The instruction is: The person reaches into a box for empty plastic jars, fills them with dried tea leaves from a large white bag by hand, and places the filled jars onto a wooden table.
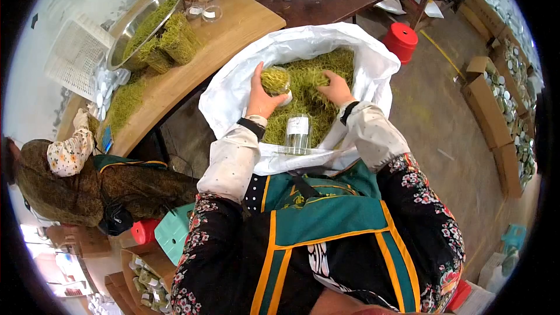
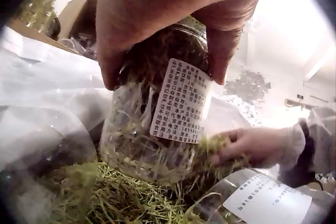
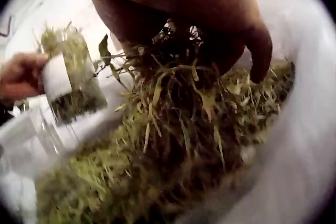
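Note:
My left hand (image 1: 262,98) grips a clear jar (image 1: 275,81) with dried yellow-green herb inside and a white printed label (image 2: 181,100). The left wrist view shows fingers and thumb round the upper part of this jar. To its right, my right hand (image 1: 337,89) holds a loose tuft of the same herb (image 1: 315,79), thin stems hanging below the fingers in the right wrist view. Both hands are over a large white bag (image 1: 230,70) filled with dried herb (image 1: 309,102). A second clear jar (image 1: 298,138), labelled, lies on the herb at the bag's near side.
On the wooden table (image 1: 233,29) at left are a metal basin (image 1: 119,49), herb-filled jars (image 1: 182,38) and a white basket (image 1: 76,58). Another person (image 1: 87,181) is at left. A red stool (image 1: 400,42) stands right of the bag; cardboard boxes (image 1: 490,116) line the right side.

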`<action>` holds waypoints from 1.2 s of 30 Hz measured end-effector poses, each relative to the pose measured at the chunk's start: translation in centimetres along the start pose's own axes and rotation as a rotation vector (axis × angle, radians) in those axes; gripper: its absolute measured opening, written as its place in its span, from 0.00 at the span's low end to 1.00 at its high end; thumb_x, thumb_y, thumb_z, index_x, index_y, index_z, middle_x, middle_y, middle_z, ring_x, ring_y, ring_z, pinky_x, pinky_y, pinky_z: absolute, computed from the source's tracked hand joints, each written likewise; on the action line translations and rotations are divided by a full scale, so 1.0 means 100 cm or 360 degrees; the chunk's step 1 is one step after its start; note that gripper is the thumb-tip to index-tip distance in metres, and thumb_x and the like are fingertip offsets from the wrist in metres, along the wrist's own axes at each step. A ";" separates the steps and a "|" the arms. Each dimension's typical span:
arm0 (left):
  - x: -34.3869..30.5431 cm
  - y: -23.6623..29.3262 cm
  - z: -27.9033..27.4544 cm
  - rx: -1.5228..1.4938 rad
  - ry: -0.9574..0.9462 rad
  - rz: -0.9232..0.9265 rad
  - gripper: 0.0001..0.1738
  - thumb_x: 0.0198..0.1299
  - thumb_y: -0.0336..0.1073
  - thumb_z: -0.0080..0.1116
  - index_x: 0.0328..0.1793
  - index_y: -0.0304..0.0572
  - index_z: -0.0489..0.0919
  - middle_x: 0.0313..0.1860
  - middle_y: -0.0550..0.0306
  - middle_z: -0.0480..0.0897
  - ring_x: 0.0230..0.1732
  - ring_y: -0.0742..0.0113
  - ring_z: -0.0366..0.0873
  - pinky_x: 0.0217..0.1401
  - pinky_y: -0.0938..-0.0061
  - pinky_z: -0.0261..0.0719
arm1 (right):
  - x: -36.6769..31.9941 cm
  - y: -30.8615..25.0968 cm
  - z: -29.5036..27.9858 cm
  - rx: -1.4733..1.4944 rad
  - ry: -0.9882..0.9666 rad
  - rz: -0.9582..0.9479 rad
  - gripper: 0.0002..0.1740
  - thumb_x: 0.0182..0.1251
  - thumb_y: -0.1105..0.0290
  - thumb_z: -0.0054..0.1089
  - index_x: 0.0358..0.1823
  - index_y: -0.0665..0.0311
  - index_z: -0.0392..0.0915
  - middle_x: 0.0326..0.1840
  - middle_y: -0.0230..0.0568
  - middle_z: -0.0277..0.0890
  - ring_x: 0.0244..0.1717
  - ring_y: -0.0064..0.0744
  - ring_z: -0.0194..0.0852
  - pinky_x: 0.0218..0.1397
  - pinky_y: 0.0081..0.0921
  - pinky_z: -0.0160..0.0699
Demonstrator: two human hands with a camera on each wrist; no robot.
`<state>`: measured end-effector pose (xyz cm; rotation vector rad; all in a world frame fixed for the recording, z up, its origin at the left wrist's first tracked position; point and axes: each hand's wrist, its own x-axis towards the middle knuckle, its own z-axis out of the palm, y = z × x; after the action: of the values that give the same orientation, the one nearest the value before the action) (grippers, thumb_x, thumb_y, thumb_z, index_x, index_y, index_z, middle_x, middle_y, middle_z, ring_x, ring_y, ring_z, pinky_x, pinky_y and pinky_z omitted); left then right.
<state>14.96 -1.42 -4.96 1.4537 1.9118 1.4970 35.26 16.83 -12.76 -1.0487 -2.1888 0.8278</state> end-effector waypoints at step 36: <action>0.022 0.029 0.026 0.0138 0.0075 0.0716 0.51 0.48 0.43 0.84 0.77 0.45 0.69 0.77 0.45 0.65 0.73 0.51 0.69 0.74 0.60 0.71 | -0.043 -0.063 -0.017 0.0217 0.0027 -0.0547 0.54 0.44 0.55 0.81 0.72 0.70 0.64 0.65 0.59 0.69 0.68 0.58 0.67 0.73 0.43 0.69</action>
<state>17.41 1.67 -2.86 2.0058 1.7710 1.6566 35.83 10.62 -8.07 -0.5884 -2.1789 0.7910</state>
